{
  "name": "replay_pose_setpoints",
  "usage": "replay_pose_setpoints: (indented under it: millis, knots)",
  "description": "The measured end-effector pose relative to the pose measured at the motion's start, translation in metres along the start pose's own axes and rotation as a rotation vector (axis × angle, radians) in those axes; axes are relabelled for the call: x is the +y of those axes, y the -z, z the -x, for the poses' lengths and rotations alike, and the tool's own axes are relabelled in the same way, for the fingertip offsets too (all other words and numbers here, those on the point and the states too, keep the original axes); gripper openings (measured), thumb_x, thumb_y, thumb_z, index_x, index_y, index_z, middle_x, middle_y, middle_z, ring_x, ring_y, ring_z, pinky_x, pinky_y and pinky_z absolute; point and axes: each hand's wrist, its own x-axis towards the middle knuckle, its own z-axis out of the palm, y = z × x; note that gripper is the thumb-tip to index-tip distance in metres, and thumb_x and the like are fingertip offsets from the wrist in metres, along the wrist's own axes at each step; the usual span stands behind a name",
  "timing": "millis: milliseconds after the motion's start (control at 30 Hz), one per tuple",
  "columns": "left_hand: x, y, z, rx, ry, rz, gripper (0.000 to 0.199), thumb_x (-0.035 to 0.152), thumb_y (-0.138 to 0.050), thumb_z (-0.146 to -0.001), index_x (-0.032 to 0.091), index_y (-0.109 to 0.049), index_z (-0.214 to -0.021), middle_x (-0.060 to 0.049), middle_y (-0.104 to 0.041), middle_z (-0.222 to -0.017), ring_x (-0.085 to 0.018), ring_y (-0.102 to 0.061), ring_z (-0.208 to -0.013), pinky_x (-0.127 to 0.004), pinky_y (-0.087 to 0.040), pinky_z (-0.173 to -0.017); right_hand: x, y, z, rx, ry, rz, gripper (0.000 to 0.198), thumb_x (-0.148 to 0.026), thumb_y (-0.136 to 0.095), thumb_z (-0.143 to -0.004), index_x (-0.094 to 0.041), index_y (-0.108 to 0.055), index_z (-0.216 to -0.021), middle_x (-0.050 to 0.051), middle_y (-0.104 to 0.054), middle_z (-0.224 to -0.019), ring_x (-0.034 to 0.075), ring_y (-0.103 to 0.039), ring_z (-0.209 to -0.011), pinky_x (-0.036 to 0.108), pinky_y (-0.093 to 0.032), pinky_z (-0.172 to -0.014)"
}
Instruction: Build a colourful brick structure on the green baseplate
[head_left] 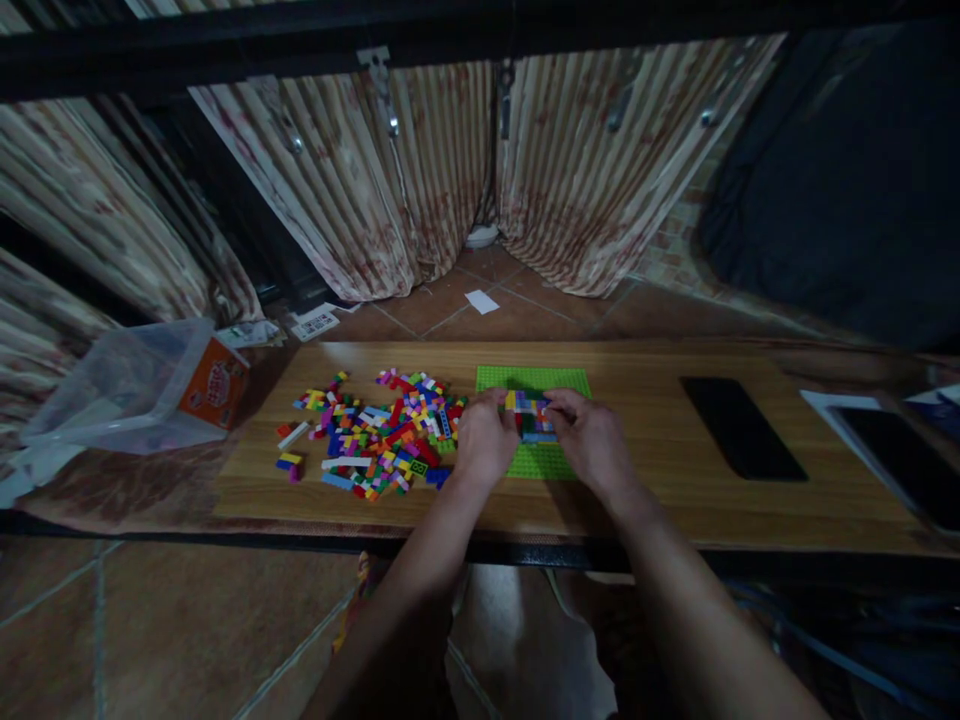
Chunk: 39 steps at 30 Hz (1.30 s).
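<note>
A green studded baseplate lies on the wooden board, with a small build of multicoloured toy bricks on it. Yellow, blue and red bricks show in the build, and light blue ones sit along its near side. My left hand is closed at the build's left end, thumb and fingers against the bricks. From the right, my right hand pinches at the other end. Its fingertips partly cover the bricks there, so a single small brick between them cannot be made out.
Left of the baseplate spreads a heap of loose toy bricks. A clear plastic box with an orange label stands at the far left. A black flat slab lies on the board to the right, with a dark tablet-like device beyond.
</note>
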Motion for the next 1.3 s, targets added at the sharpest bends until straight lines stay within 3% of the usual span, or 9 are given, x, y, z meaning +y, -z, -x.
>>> replay_pose_setpoints:
  millis: [200, 333, 567, 1033, 1300]
  knots:
    - [-0.002, -0.004, 0.007, -0.044, -0.086, -0.108, 0.035, 0.013, -0.054, -0.084, 0.017, -0.064, -0.117, -0.010, -0.066, -0.115, -0.022, -0.064, -0.106, -0.034, -0.048, -0.100, -0.004, -0.005, -0.001, -0.074, 0.180, 0.188, 0.033, -0.013, -0.046, -0.085, -0.018, -0.069, -0.107, 0.011, -0.073, -0.102, 0.024, -0.067, -0.093, 0.042, -0.052, -0.087]
    - [-0.004, -0.005, 0.010, -0.062, -0.140, -0.125, 0.033, 0.012, -0.053, -0.083, 0.017, -0.065, -0.113, -0.009, -0.066, -0.111, -0.022, -0.062, -0.107, -0.034, -0.048, -0.100, -0.007, -0.006, -0.002, -0.124, 0.228, 0.301, 0.036, -0.010, -0.045, -0.084, -0.016, -0.068, -0.111, 0.012, -0.072, -0.102, 0.026, -0.065, -0.093, 0.041, -0.051, -0.086]
    - [-0.007, -0.009, 0.011, -0.077, -0.210, -0.128, 0.032, 0.008, -0.050, -0.082, 0.020, -0.070, -0.104, -0.008, -0.065, -0.102, -0.020, -0.061, -0.099, -0.034, -0.050, -0.095, -0.006, -0.012, -0.004, -0.105, 0.224, 0.308, 0.040, -0.011, -0.044, -0.084, -0.019, -0.066, -0.117, 0.010, -0.073, -0.102, 0.024, -0.066, -0.091, 0.038, -0.051, -0.084]
    - [-0.008, -0.010, 0.017, -0.173, -0.277, -0.161, 0.043, 0.008, -0.047, -0.084, 0.022, -0.065, -0.121, -0.012, -0.060, -0.116, -0.023, -0.056, -0.114, -0.037, -0.048, -0.099, -0.001, -0.016, -0.001, -0.039, 0.220, 0.376, 0.043, -0.013, -0.041, -0.085, -0.016, -0.064, -0.122, 0.011, -0.074, -0.094, 0.024, -0.066, -0.085, 0.038, -0.052, -0.080]
    - [-0.009, -0.012, 0.018, -0.141, -0.285, -0.123, 0.044, 0.004, -0.048, -0.080, 0.021, -0.067, -0.116, -0.012, -0.063, -0.107, -0.023, -0.056, -0.112, -0.035, -0.047, -0.100, -0.005, -0.018, 0.001, -0.011, 0.181, 0.344, 0.043, -0.014, -0.041, -0.085, -0.016, -0.067, -0.118, 0.013, -0.073, -0.094, 0.025, -0.065, -0.084, 0.040, -0.051, -0.080]
